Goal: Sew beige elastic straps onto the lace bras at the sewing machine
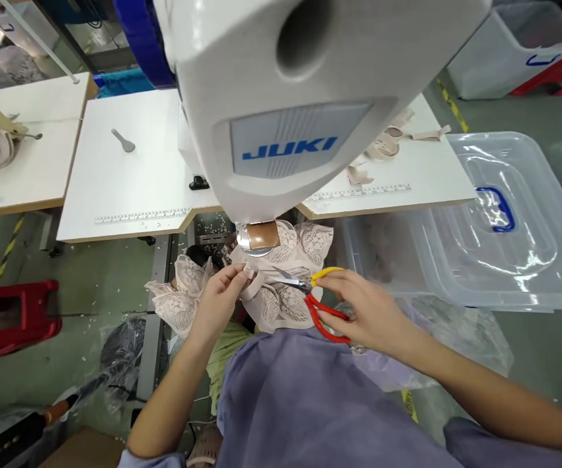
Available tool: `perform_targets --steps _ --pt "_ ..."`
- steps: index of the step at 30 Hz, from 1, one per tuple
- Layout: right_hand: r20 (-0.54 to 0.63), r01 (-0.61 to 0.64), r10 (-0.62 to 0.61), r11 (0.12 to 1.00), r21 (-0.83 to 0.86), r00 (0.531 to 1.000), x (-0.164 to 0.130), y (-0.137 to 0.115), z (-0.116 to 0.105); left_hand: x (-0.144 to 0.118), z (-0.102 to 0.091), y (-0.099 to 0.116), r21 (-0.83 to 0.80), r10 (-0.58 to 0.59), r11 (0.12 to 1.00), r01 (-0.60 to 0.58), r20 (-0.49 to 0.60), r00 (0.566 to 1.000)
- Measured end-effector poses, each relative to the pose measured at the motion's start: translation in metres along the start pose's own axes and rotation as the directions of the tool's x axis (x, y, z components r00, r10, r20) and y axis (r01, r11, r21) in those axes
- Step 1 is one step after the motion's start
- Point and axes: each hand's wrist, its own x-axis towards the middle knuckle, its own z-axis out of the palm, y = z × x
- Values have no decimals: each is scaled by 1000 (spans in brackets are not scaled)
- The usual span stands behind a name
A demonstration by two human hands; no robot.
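Observation:
Pinched between the thumb and fingers of my left hand [225, 294] is a pale beige strap [253, 285]. My right hand [366, 309] grips scissors [328, 325] with one red and one yellow handle. Their blades are parted and point left, close to the strap; I cannot tell whether they touch it. Beneath both hands lies a beige lace bra [285, 305], spread below the head of a JUKI sewing machine [288, 140]. More lace cups [181, 296] hang at the left, beside my left wrist.
Strap pieces [383, 146] lie on the white table [437, 169] at the right. A grey flat-handled tool [123, 140] rests on the left part. A clear lidded bin [520, 260] stands at right, a red stool [12, 318] at left. Plastic bags lie below.

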Motion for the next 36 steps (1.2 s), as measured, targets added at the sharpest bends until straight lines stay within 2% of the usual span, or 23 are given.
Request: perform_targets --steps 3,8,12,16,21,28,36 --pt "-29 67 -66 997 32 997 22 -14 16 -5 3 7 178 62 982 -64 16 998" --pt "-7 88 -88 988 126 996 41 -16 29 -8 1 9 383 153 912 -147 14 988" --pt "78 -22 6 980 198 997 34 -11 31 -5 -2 5 339 145 931 -135 -2 989" --pt "31 -134 130 942 307 991 18 -6 36 -3 -4 5 237 156 961 -146 -24 987" --pt "-36 -86 106 932 353 994 9 -10 48 0 -5 3 161 154 975 -151 -10 988" --pt "-33 -80 106 890 448 994 28 -20 64 2 -3 -1 141 142 981 -136 -30 989" --pt "78 -194 179 866 460 981 37 -15 58 0 -6 2 257 156 957 -133 -71 985"
